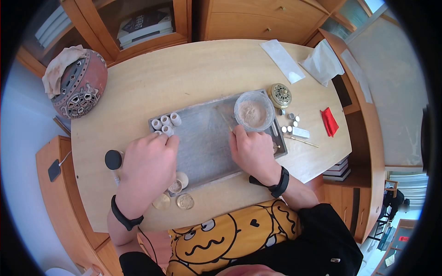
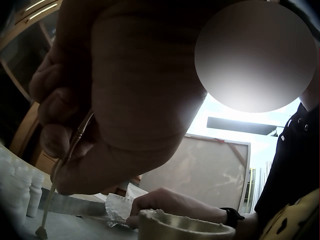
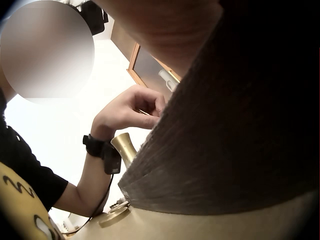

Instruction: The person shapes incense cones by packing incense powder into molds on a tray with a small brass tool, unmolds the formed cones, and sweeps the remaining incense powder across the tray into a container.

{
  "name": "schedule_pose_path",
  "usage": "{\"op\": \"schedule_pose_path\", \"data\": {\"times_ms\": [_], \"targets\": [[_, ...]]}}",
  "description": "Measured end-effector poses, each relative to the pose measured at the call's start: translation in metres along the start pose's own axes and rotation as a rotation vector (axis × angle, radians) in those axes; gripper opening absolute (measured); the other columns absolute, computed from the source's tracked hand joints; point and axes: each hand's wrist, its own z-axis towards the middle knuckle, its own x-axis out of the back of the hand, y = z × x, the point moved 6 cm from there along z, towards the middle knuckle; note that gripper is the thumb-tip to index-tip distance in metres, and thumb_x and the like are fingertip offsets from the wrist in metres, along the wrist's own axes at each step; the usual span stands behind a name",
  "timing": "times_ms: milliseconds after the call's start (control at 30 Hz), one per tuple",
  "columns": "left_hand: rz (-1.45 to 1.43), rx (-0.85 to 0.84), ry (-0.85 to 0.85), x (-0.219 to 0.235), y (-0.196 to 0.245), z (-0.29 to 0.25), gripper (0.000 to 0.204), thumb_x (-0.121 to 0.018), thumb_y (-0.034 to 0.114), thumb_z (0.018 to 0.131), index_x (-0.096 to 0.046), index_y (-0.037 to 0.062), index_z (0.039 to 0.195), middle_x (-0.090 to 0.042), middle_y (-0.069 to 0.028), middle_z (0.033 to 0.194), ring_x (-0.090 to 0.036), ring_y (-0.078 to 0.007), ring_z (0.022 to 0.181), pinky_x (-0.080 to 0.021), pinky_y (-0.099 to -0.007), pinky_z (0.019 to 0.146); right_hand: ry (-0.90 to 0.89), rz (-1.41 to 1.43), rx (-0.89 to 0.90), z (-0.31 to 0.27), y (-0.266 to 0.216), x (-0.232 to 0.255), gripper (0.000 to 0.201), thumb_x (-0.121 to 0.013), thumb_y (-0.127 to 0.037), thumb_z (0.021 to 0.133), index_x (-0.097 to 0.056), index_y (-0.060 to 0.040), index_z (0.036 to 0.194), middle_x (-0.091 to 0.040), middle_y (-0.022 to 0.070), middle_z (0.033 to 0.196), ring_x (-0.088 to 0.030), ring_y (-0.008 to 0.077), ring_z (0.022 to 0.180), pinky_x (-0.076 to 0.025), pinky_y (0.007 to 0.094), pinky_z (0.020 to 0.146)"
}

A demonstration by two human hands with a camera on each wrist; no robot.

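Observation:
Over the left end of a grey tray (image 1: 202,154), my left hand (image 1: 154,158) pinches a slim brass rod-like tool (image 2: 76,137) pointing down. Its small spade-shaped tip (image 2: 42,232) is low over the tray surface. Several white bottles (image 1: 175,119) stand just beyond this hand. A brass cup (image 1: 185,177) with pale powder on its rim is beside the wrist. At the tray's right side, my right hand (image 1: 257,154) grips a thin stick-like tool (image 1: 225,119), which slants out over the tray. Right by its knuckles is a clear bowl (image 1: 239,103) of beige powder.
Two brass discs (image 1: 185,201) lie before the tray; a black-lidded jar (image 1: 113,160) stands left. To the right are a pierced brass burner (image 1: 280,95), small vials (image 1: 296,123), a brass rod (image 1: 301,140) and red cloth (image 1: 329,122). A round reddish pot (image 1: 94,76) sits far left.

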Motion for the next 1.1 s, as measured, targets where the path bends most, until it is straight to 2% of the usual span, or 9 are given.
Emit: {"op": "schedule_pose_path", "data": {"times_ms": [333, 433, 533, 600, 667, 767, 833, 933, 1100], "targets": [[-0.007, 0.005, 0.002, -0.001, -0.001, 0.000, 0.011, -0.064, 0.002, 0.068, -0.061, 0.0030, 0.078, -0.063, -0.0101, 0.074, -0.067, -0.0273, 0.075, -0.054, -0.0388, 0.063, 0.046, 0.041, -0.045, -0.005, 0.001, 0.012, 0.014, -0.067, -0.008, 0.090, -0.057, -0.0053, 0.081, -0.056, 0.0094, 0.049, -0.058, 0.0280, 0.041, -0.045, 0.0381, 0.040], [-0.042, 0.025, 0.006, -0.005, -0.004, -0.002, 0.009, -0.066, 0.007, 0.078, -0.058, 0.0029, 0.081, -0.061, -0.0119, 0.073, -0.064, -0.0327, 0.072, -0.050, -0.0445, 0.063, 0.094, 0.068, -0.076, -0.012, 0.007, 0.036, 0.012, -0.068, -0.006, 0.090, -0.058, -0.0047, 0.083, -0.055, 0.0076, 0.050, -0.058, 0.0258, 0.041, -0.045, 0.0361, 0.042], [-0.045, 0.025, -0.007, -0.005, -0.005, -0.002, 0.009, -0.066, 0.006, 0.078, -0.058, 0.0027, 0.081, -0.060, -0.0119, 0.073, -0.063, -0.0329, 0.071, -0.049, -0.0446, 0.063, 0.161, 0.035, -0.125, -0.023, 0.020, 0.064, 0.013, -0.069, -0.008, 0.089, -0.058, -0.0063, 0.082, -0.055, 0.0057, 0.051, -0.058, 0.0237, 0.043, -0.044, 0.0352, 0.042], [-0.047, 0.034, -0.011, -0.004, -0.005, -0.001, 0.009, -0.066, 0.006, 0.078, -0.058, 0.0027, 0.081, -0.060, -0.0119, 0.073, -0.063, -0.0330, 0.071, -0.049, -0.0446, 0.063, 0.092, -0.053, -0.142, -0.031, 0.028, 0.070, 0.013, -0.070, -0.006, 0.088, -0.058, -0.0065, 0.082, -0.055, 0.0055, 0.051, -0.058, 0.0235, 0.044, -0.044, 0.0348, 0.043], [-0.042, 0.033, -0.015, -0.006, -0.005, -0.002, 0.009, -0.066, 0.006, 0.078, -0.058, 0.0026, 0.081, -0.060, -0.0119, 0.073, -0.063, -0.0330, 0.071, -0.049, -0.0447, 0.063, 0.033, -0.141, -0.164, -0.034, 0.030, 0.067, 0.012, -0.070, -0.005, 0.087, -0.059, -0.0067, 0.083, -0.056, 0.0053, 0.052, -0.059, 0.0233, 0.044, -0.044, 0.0345, 0.043], [-0.058, 0.030, 0.009, -0.004, -0.005, -0.001, 0.009, -0.066, 0.006, 0.077, -0.058, 0.0025, 0.079, -0.060, -0.0117, 0.073, -0.063, -0.0329, 0.071, -0.049, -0.0446, 0.063, 0.094, -0.077, -0.091, -0.029, 0.020, 0.065, 0.013, -0.071, -0.006, 0.087, -0.059, -0.0071, 0.082, -0.055, 0.0049, 0.051, -0.058, 0.0232, 0.044, -0.044, 0.0342, 0.043], [-0.006, -0.003, 0.025, 0.000, -0.002, -0.002, 0.011, -0.064, 0.002, 0.066, -0.059, 0.0030, 0.077, -0.062, -0.0100, 0.073, -0.066, -0.0267, 0.074, -0.054, -0.0386, 0.063, 0.059, 0.051, 0.004, -0.021, 0.005, 0.055, 0.015, -0.069, -0.008, 0.088, -0.057, -0.0064, 0.080, -0.054, 0.0057, 0.050, -0.058, 0.0246, 0.043, -0.044, 0.0353, 0.042], [-0.006, 0.004, 0.006, 0.000, -0.002, -0.002, 0.012, -0.064, 0.002, 0.066, -0.059, 0.0034, 0.077, -0.063, -0.0100, 0.074, -0.066, -0.0263, 0.075, -0.054, -0.0383, 0.062, -0.066, 0.015, 0.001, -0.015, 0.001, 0.025, 0.012, -0.069, -0.008, 0.089, -0.059, -0.0056, 0.083, -0.055, 0.0077, 0.050, -0.058, 0.0277, 0.043, -0.044, 0.0373, 0.043], [0.001, -0.001, 0.007, -0.002, -0.001, -0.003, 0.012, -0.065, 0.002, 0.066, -0.059, 0.0040, 0.077, -0.064, -0.0099, 0.074, -0.067, -0.0261, 0.075, -0.054, -0.0383, 0.062, -0.080, 0.024, -0.042, 0.000, 0.001, -0.004, 0.016, -0.068, -0.010, 0.090, -0.057, -0.0058, 0.079, -0.055, 0.0109, 0.049, -0.059, 0.0319, 0.044, -0.046, 0.0403, 0.042]]}}
